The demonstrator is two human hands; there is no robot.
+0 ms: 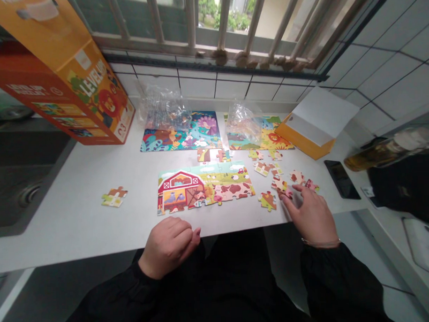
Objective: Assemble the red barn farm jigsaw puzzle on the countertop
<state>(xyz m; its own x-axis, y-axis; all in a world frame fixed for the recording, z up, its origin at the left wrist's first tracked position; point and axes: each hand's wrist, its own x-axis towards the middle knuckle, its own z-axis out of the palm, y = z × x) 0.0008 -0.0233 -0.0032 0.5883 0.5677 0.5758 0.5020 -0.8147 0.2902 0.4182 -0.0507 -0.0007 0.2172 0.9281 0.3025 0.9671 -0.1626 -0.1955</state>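
A partly joined farm puzzle (205, 187), with a red barn and a spotted cow, lies on the white counter. My left hand (171, 242) rests at the counter's front edge below it, fingers curled in and thumb sticking out; nothing shows in it. To the right of the puzzle, my right hand (311, 214) reaches in among loose pieces, thumb and forefinger apart. Near its fingertips are a pink puzzle piece (288, 192), a brown-and-white puzzle piece (279, 183) and a pig puzzle piece (311, 185). A green-edged puzzle piece (267, 201) lies just left of the thumb.
One puzzle piece (115, 197) lies far left, near the sink (14, 187). Behind are a blue picture sheet (199, 133), a yellow picture sheet (273, 139), clear plastic bags (166, 108), an orange box (103, 94) and an open carton (311, 124). A phone (342, 179) lies right.
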